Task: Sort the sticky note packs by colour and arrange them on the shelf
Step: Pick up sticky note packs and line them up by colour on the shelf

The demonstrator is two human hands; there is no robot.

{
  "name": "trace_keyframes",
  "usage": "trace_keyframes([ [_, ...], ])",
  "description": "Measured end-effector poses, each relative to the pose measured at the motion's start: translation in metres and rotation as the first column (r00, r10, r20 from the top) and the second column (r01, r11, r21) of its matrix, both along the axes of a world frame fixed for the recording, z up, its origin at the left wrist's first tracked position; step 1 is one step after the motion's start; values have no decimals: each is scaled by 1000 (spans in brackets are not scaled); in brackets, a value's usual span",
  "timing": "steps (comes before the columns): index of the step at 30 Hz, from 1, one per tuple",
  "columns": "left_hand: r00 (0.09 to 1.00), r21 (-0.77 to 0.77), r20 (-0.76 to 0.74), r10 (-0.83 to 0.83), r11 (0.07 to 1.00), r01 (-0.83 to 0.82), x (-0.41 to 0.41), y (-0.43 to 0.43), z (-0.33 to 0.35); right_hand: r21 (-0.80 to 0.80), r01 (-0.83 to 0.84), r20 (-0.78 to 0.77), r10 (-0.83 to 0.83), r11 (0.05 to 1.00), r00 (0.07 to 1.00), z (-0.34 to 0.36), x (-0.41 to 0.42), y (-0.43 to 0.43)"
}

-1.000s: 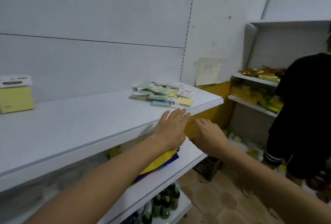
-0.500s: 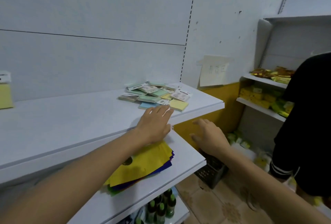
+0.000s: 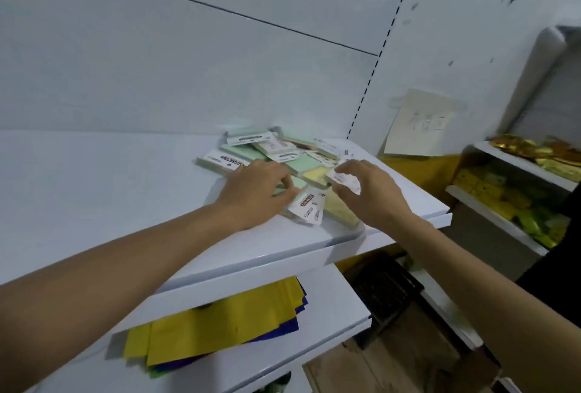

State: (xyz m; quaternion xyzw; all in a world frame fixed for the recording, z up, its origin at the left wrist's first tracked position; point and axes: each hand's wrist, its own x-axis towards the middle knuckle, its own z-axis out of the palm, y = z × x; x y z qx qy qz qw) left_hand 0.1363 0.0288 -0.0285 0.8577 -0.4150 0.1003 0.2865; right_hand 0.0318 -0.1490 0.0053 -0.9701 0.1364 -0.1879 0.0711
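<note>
Several seemingly light, slick sticky note packs [image 3: 251, 153] lie heaped; the right hand [image 3: 371, 194] pinches one's edge, the left hand [image 3: 254, 194] curls over others, hold unclear.

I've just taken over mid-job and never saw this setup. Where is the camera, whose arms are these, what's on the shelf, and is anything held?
There is no machine: these are a person's two bare arms, filmed by one wide-angle camera worn on their head, looking forward and down. On the white shelf lies a mixed pile of sticky note packs, mostly green, some yellow. The left hand rests curled on the pile; whether it grips a pack is unclear. The right hand pinches one pack's white header card. Yellow and blue sheets lie on the shelf below.
</note>
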Motion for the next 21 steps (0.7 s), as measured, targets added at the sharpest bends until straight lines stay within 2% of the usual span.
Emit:
trace_keyframes([
  [2, 1000, -9, -17, -3, 1000, 3, 4, 0, -5, 7, -17, -6, 17, 1000, 1000, -6, 31, 2],
  [5, 1000, 59, 5, -23, 998, 23, 6, 1, -13, -80, -47, -107, 38, 996, 994, -16, 66, 0],
  [8, 1000, 72, -19, 3, 997, -2, 8, 1, -11, 47, 5, -201, 5, 999, 980, -17, 89, -15],
  [10, 999, 78, -30, 11, 997, -9, 7, 1, -10, 65, 3, -235, 13, 998, 972, -16, 99, -25],
  [14, 999, 95, -40, -5, 995, 9, 9, 3, -10, -189, -93, -288, 36, 978, 957, -10, 113, -34],
  [15, 999, 97, -39, -11, 995, 15, 9, 3, -10, -210, -122, -282, 60, 970, 958, -8, 115, -37],
  [21, 998, -43, -57, -13, 999, 11, 17, -4, -16, 46, -229, -142, 233, 972, 962, -2, 115, -57],
])
